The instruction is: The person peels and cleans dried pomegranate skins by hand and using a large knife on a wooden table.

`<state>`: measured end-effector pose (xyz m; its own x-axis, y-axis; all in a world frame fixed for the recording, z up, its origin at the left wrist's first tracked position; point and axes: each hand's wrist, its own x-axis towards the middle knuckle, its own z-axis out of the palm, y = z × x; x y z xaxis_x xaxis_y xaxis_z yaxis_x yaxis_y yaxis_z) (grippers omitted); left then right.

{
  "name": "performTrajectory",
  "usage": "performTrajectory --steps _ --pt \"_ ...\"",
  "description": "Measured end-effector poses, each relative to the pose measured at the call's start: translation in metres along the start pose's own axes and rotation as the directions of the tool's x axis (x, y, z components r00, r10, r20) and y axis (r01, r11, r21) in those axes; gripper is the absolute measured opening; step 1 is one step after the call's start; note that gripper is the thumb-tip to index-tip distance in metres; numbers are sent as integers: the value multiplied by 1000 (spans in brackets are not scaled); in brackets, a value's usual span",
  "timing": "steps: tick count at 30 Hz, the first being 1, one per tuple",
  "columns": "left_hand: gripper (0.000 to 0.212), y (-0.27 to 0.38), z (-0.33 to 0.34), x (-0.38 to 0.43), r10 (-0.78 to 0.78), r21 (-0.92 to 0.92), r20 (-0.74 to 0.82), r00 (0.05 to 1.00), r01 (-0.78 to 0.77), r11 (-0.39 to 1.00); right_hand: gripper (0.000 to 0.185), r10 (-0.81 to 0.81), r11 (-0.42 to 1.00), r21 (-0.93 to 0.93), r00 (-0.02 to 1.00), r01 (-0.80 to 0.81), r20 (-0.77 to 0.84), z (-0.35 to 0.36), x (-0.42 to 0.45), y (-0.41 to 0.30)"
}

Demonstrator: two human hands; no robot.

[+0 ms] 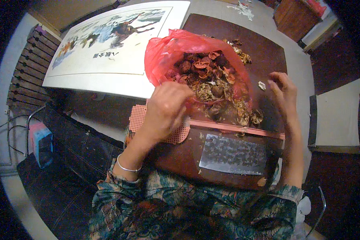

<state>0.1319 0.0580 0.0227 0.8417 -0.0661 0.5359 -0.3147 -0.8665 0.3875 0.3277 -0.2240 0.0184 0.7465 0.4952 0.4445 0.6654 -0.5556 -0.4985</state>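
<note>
A red plastic bag (168, 51) lies with its mouth open on a dark brown table, full of dried, wrinkled brown and yellowish pieces (210, 66). At the bag's near left rim is my left hand (171, 105), its fingers curled down; its fingertips are partly hidden, so whether it pinches the plastic is unclear. My right hand (280, 87) is to the right of the bag, fingers bent and somewhat blurred, beside a small pale piece (261, 85) on the table. Nearer my body, a cleaver blade (232, 154) lies flat. A pink perforated plastic flyswatter (180, 135) lies under my left forearm, its handle (237, 128) running right.
A white board with a painting of horses (108, 64) stands at the left of the bag. Dried pieces (243, 55) lie beyond the bag, others (256, 117) at its near right. A blue and pink box (42, 144) is at the far left, and a wooden cabinet (297, 18) at the upper right.
</note>
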Motion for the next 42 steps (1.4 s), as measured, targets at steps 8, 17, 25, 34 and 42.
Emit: performTrajectory --steps 8,17,25,34,42 --pt "25 5 4 -14 -18 74 143 990 7 997 19 74 986 -155 990 -55 120 16 -12 54" --pt "25 6 28 22 -139 126 105 985 125 984 19 46 997 61 999 -44 -20 12 -7 15" --pt "23 -8 32 9 -66 -67 21 998 67 996 17 -118 964 228 990 134 -82 16 -11 -60" --pt "38 -4 32 8 -81 -107 -21 997 78 991 16 -397 915 91 917 392 39 46 -16 -117" --pt "39 -6 33 3 -113 -116 4 994 113 987 16 -461 852 -165 862 496 211 79 -8 -119"
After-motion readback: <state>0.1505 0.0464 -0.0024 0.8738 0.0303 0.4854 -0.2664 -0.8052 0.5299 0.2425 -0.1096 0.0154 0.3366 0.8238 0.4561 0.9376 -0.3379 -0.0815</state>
